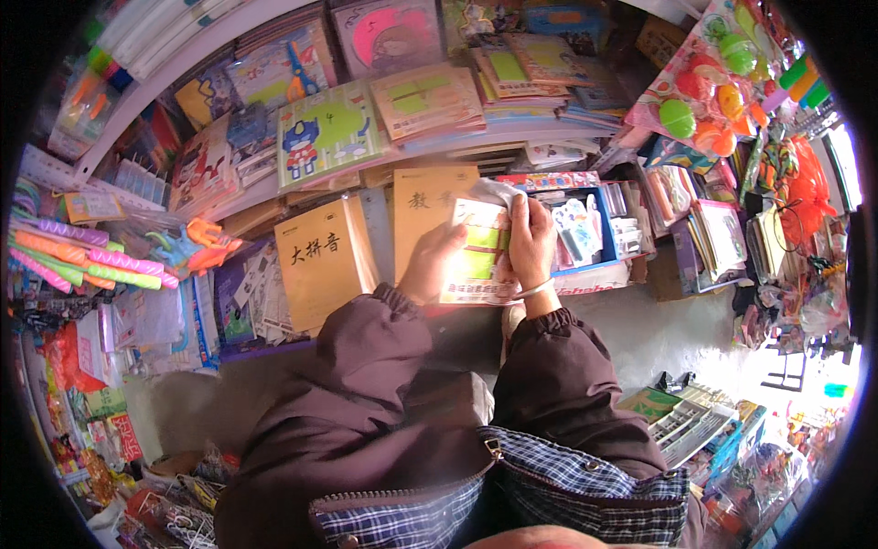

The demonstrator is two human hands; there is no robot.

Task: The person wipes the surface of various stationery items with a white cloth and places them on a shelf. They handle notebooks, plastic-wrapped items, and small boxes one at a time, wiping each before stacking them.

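In front of my chest, a printed booklet (478,264) with green panels and writing on its cover is held up in the light. My left hand (433,264) grips its left edge, thumb on the front. The right edge is in my right hand (534,237), which wears a bangle at the wrist. A crumpled whitish cloth or tissue (499,190) is pinched under that hand at the booklet's top corner. Just behind the booklet stands a tan exercise book (429,185), partly covered. Another tan exercise book (319,254) leans left of my hands.
Piled picture books (329,134) fill the shelf above. A blue box (583,230) of small packaged goods sits right of my hands. Colourful foam-like sticks (96,257) jut in at left, and packaged toys (713,96) hang at upper right. Cartons (696,425) lie low at right.
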